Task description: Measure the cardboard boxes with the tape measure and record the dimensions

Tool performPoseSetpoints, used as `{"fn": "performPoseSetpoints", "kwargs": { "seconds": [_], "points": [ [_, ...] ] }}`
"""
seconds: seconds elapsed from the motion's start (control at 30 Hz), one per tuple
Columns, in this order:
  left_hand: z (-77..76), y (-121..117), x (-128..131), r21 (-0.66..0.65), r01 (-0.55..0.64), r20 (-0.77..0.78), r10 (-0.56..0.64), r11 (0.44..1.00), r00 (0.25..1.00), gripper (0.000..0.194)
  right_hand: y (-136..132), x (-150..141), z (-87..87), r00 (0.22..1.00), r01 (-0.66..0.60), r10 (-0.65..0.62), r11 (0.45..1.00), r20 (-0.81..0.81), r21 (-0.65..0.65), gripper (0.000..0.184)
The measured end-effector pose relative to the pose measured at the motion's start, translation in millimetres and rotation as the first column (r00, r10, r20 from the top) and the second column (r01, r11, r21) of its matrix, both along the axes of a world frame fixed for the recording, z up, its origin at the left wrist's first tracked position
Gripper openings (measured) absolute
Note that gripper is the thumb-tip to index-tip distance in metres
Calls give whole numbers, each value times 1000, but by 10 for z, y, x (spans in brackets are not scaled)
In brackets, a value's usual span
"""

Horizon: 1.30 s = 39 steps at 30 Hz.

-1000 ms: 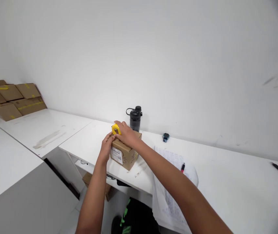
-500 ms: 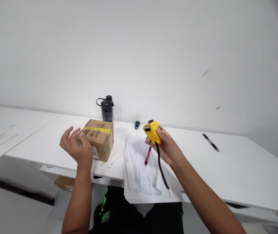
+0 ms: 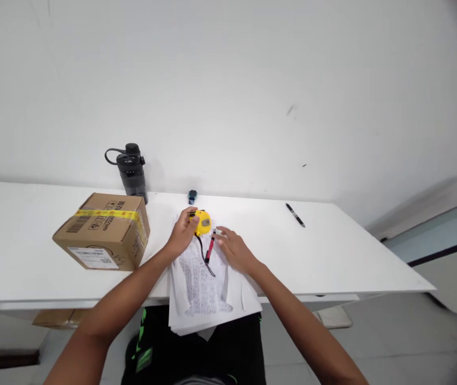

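Left hand (image 3: 183, 232) fingers grip yellow tape measure (image 3: 202, 222).
Right hand (image 3: 234, 251) fingers bent at red pen (image 3: 210, 248), grip unclear; papers (image 3: 204, 291) beneath.

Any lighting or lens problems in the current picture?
Head view: bright, fairly even light, with a faint shadow on the wall beside the bottle; head view: dark upper right corner; head view: writing on the papers too soft to read.
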<state>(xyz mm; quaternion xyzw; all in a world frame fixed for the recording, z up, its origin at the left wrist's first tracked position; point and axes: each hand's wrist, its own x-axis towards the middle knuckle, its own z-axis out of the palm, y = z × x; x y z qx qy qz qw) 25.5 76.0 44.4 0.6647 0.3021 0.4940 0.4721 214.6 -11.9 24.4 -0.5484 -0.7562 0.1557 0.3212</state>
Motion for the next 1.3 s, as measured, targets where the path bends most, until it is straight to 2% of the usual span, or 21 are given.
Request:
{"fn": "performPoseSetpoints", "kwargs": {
  "seconds": [0.07, 0.13, 0.2, 0.3, 0.37, 0.43, 0.5, 0.57, 0.63, 0.7, 0.8, 0.87, 0.97, 1.03, 1.13, 1.3],
  "points": [
    [-45, 60, -79, 44, -85, -134, 90, 995, 987, 49, 13, 56, -97, 960, -35, 25, 999, 279, 31, 38],
    [-77, 74, -130, 115, -146, -252, 171, 983, 953, 45, 25, 72, -128, 875, -84, 53, 996, 481, 43, 41],
    [-112, 84, -156, 250, -167, -279, 236, 954, 931, 41, 47, 64, -123, 833, -151, 107, 988, 543, 37, 37],
    [-198, 113, -157, 459, -146, -291, 304, 877, 907, 32, 29, 51, -111, 858, -239, 218, 971, 466, -16, 29],
    [-264, 128, -137, 509, -127, -313, 321, 851, 894, 26, -68, 54, -119, 874, -253, 238, 967, 423, -22, 29],
    [-309, 138, -118, 508, -118, -349, 329, 854, 877, 22, -217, 61, -147, 953, -178, 173, 984, 247, 1, 29],
    [-318, 143, -113, 495, -113, -386, 334, 861, 860, 20, -362, 71, -192, 998, -19, 18, 1000, -64, -17, 23],
    [-294, 139, -124, 494, -109, -408, 340, 863, 847, 19, -452, 83, -240, 942, 122, -151, 986, -299, -112, 22],
    [-251, 123, -141, 495, -96, -432, 340, 863, 836, 19, -470, 97, -280, 911, 158, -217, 969, -350, -190, 30],
    [-205, 97, -151, 497, -73, -463, 335, 865, 820, 20, -436, 107, -308, 893, 87, -185, 965, -411, -246, 37],
    [-152, 53, -150, 498, -30, -498, 314, 866, 808, 23, -369, 117, -324, 821, -19, -151, 957, -551, -290, 53],
    [-135, 30, -143, 502, 16, -510, 281, 865, 813, 24, -349, 121, -315, 804, 12, -191, 952, -563, -306, 55],
    [-133, 19, -130, 526, 98, -508, 220, 845, 833, 26, -351, 118, -273, 854, 120, -260, 941, -451, -317, 46],
    [-142, 25, -121, 541, 122, -496, 199, 832, 845, 31, -357, 108, -238, 880, 143, -265, 939, -393, -313, 39],
    [-153, 37, -108, 528, 129, -491, 177, 840, 853, 33, -355, 93, -200, 901, 150, -251, 946, -355, -288, 36],
    [-159, 34, -79, 473, 87, -470, 168, 877, 867, 32, -336, 81, -184, 907, 159, -267, 934, -327, -320, 44]
  ]
}}
